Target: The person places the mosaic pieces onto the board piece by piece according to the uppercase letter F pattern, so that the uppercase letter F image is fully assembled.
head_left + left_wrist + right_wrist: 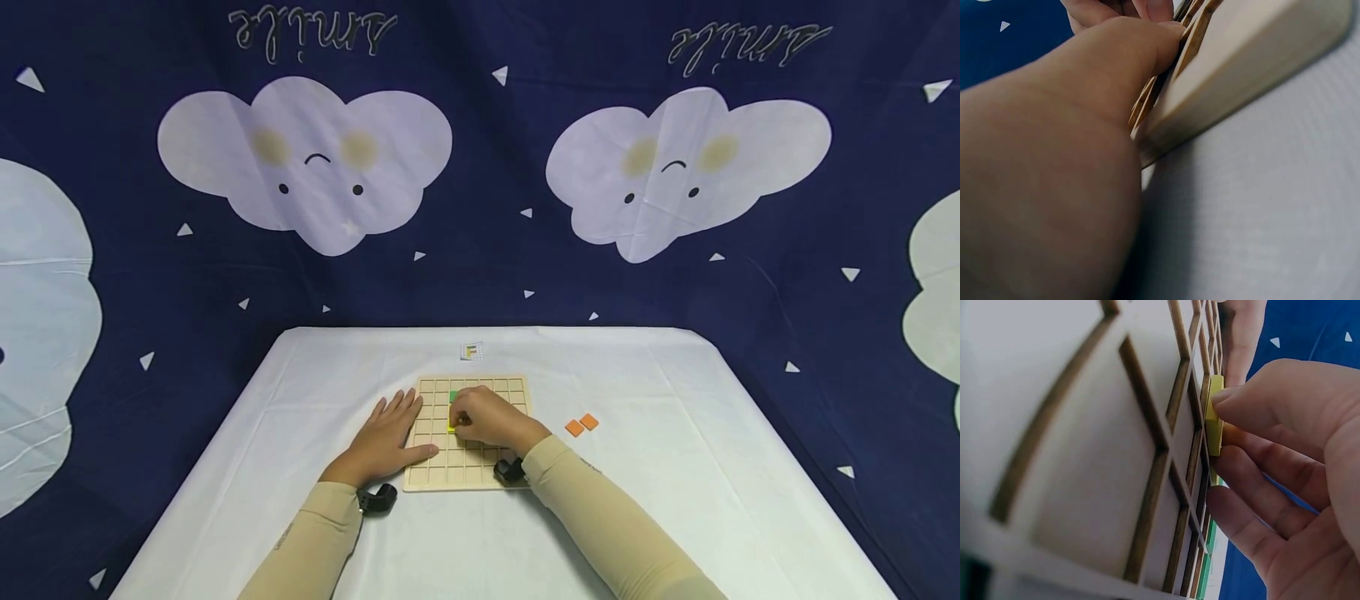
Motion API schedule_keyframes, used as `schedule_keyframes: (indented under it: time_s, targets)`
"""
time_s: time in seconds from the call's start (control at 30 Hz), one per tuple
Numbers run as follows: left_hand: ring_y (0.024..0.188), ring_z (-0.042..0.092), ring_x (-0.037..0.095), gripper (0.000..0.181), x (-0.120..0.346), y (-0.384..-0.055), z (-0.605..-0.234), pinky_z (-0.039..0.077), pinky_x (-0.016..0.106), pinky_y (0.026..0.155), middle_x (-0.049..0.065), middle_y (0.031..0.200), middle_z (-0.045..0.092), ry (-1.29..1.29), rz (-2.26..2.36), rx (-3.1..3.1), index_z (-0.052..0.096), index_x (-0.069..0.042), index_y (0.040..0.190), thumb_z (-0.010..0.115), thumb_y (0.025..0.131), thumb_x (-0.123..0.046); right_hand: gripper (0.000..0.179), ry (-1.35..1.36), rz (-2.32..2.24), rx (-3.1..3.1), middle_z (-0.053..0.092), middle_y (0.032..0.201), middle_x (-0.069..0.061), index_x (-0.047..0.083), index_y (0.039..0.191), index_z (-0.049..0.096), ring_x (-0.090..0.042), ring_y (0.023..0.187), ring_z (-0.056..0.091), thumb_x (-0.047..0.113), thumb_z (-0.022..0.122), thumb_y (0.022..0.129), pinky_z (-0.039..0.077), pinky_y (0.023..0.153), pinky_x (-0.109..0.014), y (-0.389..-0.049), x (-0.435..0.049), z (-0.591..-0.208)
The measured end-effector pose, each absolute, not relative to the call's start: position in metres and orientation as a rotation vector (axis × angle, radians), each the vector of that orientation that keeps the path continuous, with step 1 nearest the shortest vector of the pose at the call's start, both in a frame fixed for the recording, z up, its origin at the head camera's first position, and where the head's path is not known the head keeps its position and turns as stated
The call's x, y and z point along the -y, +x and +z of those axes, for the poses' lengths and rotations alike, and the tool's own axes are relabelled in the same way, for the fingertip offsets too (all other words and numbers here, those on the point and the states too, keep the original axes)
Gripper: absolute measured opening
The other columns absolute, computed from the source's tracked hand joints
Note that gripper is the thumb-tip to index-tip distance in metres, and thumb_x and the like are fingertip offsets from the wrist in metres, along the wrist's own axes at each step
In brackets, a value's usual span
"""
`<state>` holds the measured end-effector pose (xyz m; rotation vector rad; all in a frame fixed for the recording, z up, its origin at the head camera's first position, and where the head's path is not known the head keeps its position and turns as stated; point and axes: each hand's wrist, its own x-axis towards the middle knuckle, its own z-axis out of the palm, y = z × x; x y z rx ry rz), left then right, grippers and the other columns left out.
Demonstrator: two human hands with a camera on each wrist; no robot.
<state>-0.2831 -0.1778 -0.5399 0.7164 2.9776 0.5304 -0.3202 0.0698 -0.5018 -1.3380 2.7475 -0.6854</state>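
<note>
Yellow tile [1214,428]: right fingers [1266,490] pinch one | orange tiles [588,422]: two | left fingers [407,416] straight

The head view looks forward and down from well behind and above the fingers [395,406], reaching the curtain [495,283]. The left wrist view sits low, close behind the left thumb [1138,47], facing the board [1210,94]'s edge. The right wrist view, tilted and close beside the right fingers [1244,519], faces across the board, sharing the yellow tile [1214,428] with the head view.

The white table [675,392] carries a gridded board [467,476], orange tiles [574,427], a card [472,352].
</note>
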Motion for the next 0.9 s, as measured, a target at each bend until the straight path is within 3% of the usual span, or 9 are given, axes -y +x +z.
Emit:
schedule_keyframes:
  time_s: [0.47,0.77,0.9]
  targets:
    - [0.159,0.009,0.035,0.109,0.178,-0.283,-0.539,0.002,0.054,0.126,0.019,0.172,0.017,0.732,0.532,-2.983,0.027,0.002,0.165,0.056,0.095,-0.076,0.012,-1.235,-0.741,-2.791,0.069,0.095,0.010,0.016,0.091,0.080,-0.003,0.086,0.061,0.004,0.081,0.091,0.054,0.080,-0.021,-0.317,-0.078,-0.501]
    - [0.159,0.010,0.035,0.110,0.177,-0.283,-0.540,0.002,0.053,0.126,0.019,0.172,0.018,0.715,0.533,-2.984,0.027,0.001,0.165,0.056,0.094,-0.077,0.005,-1.188,-0.923,-2.808,0.071,0.103,0.006,0.011,0.097,0.080,-0.011,0.098,0.066,0.007,0.081,0.094,0.056,0.089,-0.033,-0.308,-0.119,-0.494]
    - [0.159,0.009,0.035,0.110,0.176,-0.283,-0.540,0.002,0.053,0.126,0.018,0.172,0.017,0.703,0.532,-2.985,0.027,0.001,0.165,0.057,0.093,-0.077,0.008,-1.126,-0.964,-2.819,0.070,0.107,0.005,0.008,0.102,0.079,-0.015,0.101,0.067,0.004,0.077,0.095,0.058,0.089,-0.032,-0.306,-0.142,-0.490]
